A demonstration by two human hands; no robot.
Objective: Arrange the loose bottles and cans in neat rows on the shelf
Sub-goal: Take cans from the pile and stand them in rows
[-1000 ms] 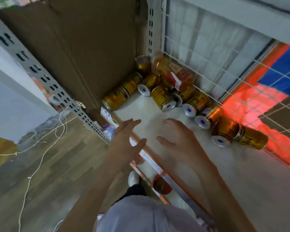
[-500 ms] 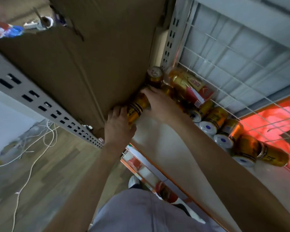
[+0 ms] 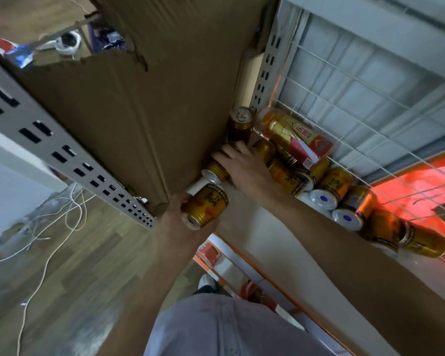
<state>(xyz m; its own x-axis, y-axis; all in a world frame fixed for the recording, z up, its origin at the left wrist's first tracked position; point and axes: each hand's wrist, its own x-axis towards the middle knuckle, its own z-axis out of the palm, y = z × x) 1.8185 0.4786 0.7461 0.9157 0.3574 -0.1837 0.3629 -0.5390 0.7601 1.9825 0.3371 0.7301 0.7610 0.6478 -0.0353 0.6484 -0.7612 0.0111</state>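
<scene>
The left hand has drawn a can toward the shelf edge at frame centre, gripping it to stand it upright, while the right hand rests on a second can, grip unclear

The nearest can is glossy metal, gold-printed, with a bare silvery rim. The heaped cans share that sheen, and their ends are white and smooth. The bottle is clear glossy plastic under a shiny film label. The cardboard sheet is matt brown, its torn edge rough. The shelf board looks smooth, pale and matt. The slotted upright is grey painted metal, the wire grid white-coated. The floor has a wood-grain finish, and the shirt is matt cloth.
</scene>
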